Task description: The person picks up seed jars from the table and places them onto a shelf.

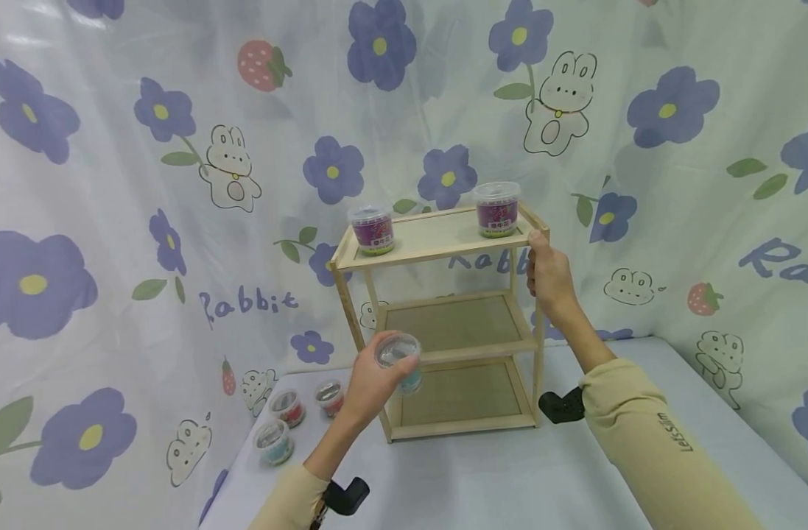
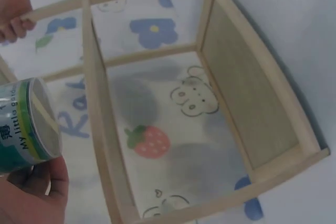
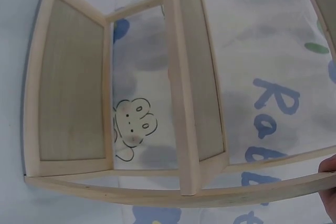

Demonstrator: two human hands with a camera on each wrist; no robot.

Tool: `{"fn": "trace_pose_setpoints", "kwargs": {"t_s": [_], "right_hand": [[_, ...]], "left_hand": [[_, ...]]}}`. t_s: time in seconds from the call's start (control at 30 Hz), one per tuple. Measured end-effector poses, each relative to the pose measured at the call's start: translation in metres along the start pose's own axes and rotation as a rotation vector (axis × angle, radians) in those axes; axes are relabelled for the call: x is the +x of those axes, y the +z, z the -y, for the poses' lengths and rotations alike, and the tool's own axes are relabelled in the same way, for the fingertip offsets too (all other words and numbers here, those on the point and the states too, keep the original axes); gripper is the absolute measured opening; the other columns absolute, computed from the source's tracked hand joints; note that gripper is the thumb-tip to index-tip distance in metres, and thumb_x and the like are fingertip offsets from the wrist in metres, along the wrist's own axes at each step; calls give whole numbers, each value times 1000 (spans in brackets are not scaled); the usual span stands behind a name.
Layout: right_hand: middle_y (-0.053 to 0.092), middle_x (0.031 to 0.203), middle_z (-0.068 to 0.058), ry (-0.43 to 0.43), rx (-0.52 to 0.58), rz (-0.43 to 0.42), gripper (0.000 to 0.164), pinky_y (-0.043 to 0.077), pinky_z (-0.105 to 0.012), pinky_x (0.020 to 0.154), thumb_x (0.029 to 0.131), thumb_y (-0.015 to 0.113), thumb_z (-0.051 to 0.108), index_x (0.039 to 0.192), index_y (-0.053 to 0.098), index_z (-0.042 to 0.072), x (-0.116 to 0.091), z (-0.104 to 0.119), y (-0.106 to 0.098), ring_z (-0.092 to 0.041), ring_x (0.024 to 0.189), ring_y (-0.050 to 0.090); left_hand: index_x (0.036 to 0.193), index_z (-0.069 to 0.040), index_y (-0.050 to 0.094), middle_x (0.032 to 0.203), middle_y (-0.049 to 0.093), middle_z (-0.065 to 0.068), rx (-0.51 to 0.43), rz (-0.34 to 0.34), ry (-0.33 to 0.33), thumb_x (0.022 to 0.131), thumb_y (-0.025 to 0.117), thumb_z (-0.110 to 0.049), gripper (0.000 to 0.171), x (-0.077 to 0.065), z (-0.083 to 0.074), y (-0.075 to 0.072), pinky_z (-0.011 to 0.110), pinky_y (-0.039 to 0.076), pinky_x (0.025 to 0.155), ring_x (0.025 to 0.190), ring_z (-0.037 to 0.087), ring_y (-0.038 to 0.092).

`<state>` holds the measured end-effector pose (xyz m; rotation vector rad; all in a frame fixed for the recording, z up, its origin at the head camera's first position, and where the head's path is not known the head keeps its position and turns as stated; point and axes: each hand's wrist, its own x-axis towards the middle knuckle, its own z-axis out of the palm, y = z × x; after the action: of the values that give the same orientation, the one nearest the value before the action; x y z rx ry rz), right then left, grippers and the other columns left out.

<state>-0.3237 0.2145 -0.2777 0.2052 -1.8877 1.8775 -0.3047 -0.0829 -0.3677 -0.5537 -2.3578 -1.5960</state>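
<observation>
tub (image 1: 398,348) in left hand (image 1: 370,381), rack (image 1: 459,324) in right (image 1: 552,278)

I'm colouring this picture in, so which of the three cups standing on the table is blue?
The front cup, closest to the camera on the table. The back-left cup and back-right cup look red instead.

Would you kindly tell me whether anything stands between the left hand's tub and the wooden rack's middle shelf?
Nothing visible does: above its front rail, the middle shelf lies open towards the left hand and its teal-labelled plastic tub.
</observation>
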Motion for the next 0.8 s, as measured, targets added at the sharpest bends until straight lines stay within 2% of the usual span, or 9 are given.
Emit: {"fn": "trace_pose_setpoints", "kwargs": {"t_s": [0.17,0.37,0.6,0.8], "right_hand": [[30,44,13,-6,-10,-17,53,23,-20,40,102,38,48,58,31,19,12,-20,-4,-6,41,24],[30,45,12,-27,-14,-35,56,24,-21,39,101,40,54,58,32,19,16,-28,-4,-7,41,25],[30,46,12,-30,-19,-32,56,23,-20,39,101,39,53,58,32,19,17,-28,-4,-5,41,24],[30,45,11,-38,-3,-43,57,22,-19,39,101,40,52,57,32,19,17,-29,-3,-5,41,24]], "left_hand": [[131,-13,57,120,63,12,-9,14,-13,82,75,-41,60,19,-7,14,44,54,84,105,30,61],[135,-13,56,125,61,12,15,44,16,82,71,-51,67,42,-16,34,47,54,86,109,31,60],[138,-11,52,126,58,12,-16,82,-3,82,69,-51,71,68,-23,61,43,54,83,107,29,58],[136,-9,53,122,59,12,-47,60,-19,83,71,-46,68,88,-26,86,39,54,80,101,27,60]]}}
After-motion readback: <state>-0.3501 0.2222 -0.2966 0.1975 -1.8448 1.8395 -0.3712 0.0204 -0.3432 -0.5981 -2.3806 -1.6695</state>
